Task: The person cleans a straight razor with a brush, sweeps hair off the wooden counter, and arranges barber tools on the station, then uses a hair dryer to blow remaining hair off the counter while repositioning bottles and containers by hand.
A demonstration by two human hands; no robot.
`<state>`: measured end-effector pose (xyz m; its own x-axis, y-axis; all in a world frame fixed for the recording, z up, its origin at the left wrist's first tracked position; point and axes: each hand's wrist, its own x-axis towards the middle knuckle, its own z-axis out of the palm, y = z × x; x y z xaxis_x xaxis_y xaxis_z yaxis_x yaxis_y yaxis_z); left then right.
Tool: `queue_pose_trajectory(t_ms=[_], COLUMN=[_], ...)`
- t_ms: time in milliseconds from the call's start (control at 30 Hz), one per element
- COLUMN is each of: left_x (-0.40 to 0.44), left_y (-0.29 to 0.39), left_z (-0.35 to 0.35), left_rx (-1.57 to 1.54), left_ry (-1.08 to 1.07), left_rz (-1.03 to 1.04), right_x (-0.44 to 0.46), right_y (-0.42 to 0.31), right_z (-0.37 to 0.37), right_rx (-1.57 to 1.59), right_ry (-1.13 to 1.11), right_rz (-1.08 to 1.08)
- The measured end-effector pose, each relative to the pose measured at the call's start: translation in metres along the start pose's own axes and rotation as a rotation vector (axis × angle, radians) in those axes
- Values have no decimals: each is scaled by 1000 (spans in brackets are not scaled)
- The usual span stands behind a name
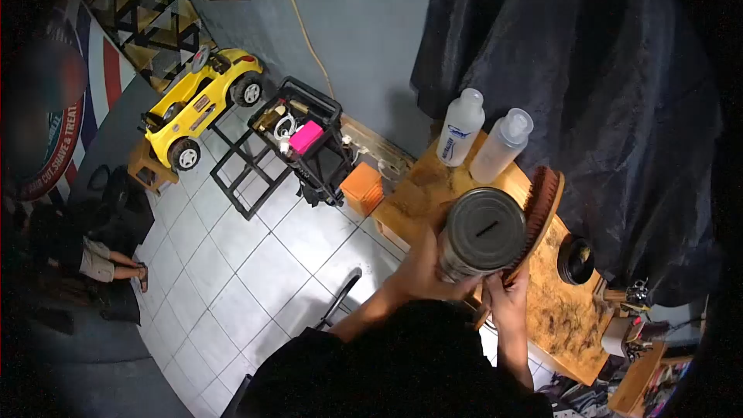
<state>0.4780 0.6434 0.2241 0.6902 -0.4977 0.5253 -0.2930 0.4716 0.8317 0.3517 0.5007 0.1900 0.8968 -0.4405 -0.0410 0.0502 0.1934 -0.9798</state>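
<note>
My left hand [424, 269] is wrapped around the side of a round tin [486, 224] with a dark lid that has a slot in it. Held in my right hand [507, 298] is a wooden brush [544, 213] with reddish-brown bristles. Its bristle side faces the tin, close against the right of it; whether they touch I cannot tell. Both are above a wooden table [422, 197] strewn with dark patches that look like hair. On its far end stand a white labelled bottle [460, 128] and a translucent bottle [501, 145].
A small black round container [576, 259] sits at the table's right edge, near a dark curtain [596, 108]. Beyond the table are an orange bin [362, 188], a black cart [309, 166] and a yellow toy car [197, 108]. Someone's legs [116, 263] show at left.
</note>
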Motion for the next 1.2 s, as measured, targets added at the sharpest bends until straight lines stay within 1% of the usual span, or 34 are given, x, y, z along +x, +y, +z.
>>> queue_pose_trajectory(t_ms=[33, 67, 100, 167, 233, 267, 300, 333, 367, 400, 433, 467, 500, 533, 567, 633, 667, 700, 733, 767, 800, 833, 867, 933, 967, 1000, 1033, 1067, 1133, 1167, 1200], left_x=[3, -6, -6, -4, -11, -11, -11, -11, -13, -13, -13, -12, -15, -20, -24, -29, -32, -21, -14, -14, -12, -11, -11, -11, -11, -12, -14, -15, -17, -20, -19], left_y=[6, 2, 3, 4, -10, -12, -11, -11, -11, -11, -11, -10, -12, -19, -27, -37, -42, -27, -18, -20, -19, -17, -10, -5, -5, -5, -5, -9, -19, -24, -23], left_z=[0, 6, 4, 0, 1, 1, 0, -1, -4, -8, -12, -18, -19, -17, -15, -20, -24, -24, -25, -24, -21, -20, -27, -23, -22, -24, -28, -31, -37, -31, -26], left_rx=[189, 183, 191, 179, 225, 325, 375, 427, 397, 383, 370, 522, 424, 247, 75, -3, -14, -48, -82, -78, -51, -24, 93, 77, 57, 58, 190, 257, 344, 276, 202], left_ry=[-109, -28, -19, -35, 120, 219, 269, 321, 259, 230, 202, 95, 132, 227, 340, 442, 474, 370, 266, 267, 199, 133, -13, -10, -12, -4, 33, 52, 103, 200, 299], left_rz=[26, -87, -84, -239, -166, -66, -15, 34, -50, -89, -128, 84, 102, 100, 109, 92, 82, 82, 81, 82, 68, 51, -139, -158, -178, -178, -73, -21, 86, 63, 46], right_x=[3, 5, 4, 3, -7, -5, -3, -7, -9, -8, -7, -8, -10, -11, -13, -15, -17, -15, -12, -10, -12, -12, -11, -10, -9, -10, -12, -15, -17, -20, -18], right_y=[8, 13, 1, -22, -56, -54, -54, -62, -67, -62, -55, -47, -37, -29, -28, -32, -31, -32, -36, -41, -51, -59, -65, -74, -68, -54, -47, -43, -30, -26, -31], right_z=[-4, -4, 0, 10, 20, 16, 14, 19, 22, 22, 20, 17, 12, 9, 7, 8, 8, 6, 3, 3, 9, 10, 10, 8, 3, -6, -10, -10, -15, -19, -22], right_rx=[-113, -234, -324, -501, -326, -460, -596, -422, -250, -395, -394, -363, -331, -319, -322, -451, -355, -353, -309, -264, -175, -175, -54, -15, -17, -147, -278, -312, -369, -422, -326], right_ry=[2, 8, -5, -12, 30, 21, 26, -17, -59, -54, -61, -59, -55, -28, -35, -63, -1, -5, -14, -22, 66, 59, -46, -172, -178, -165, -149, -104, -105, -100, -153], right_rz=[-60, -175, -243, -386, 20, -89, -200, -154, -105, -185, -188, -61, 66, 137, 137, 276, 333, 333, 235, 138, 130, 133, 41, -54, -52, 50, 151, 301, 322, 344, 406])
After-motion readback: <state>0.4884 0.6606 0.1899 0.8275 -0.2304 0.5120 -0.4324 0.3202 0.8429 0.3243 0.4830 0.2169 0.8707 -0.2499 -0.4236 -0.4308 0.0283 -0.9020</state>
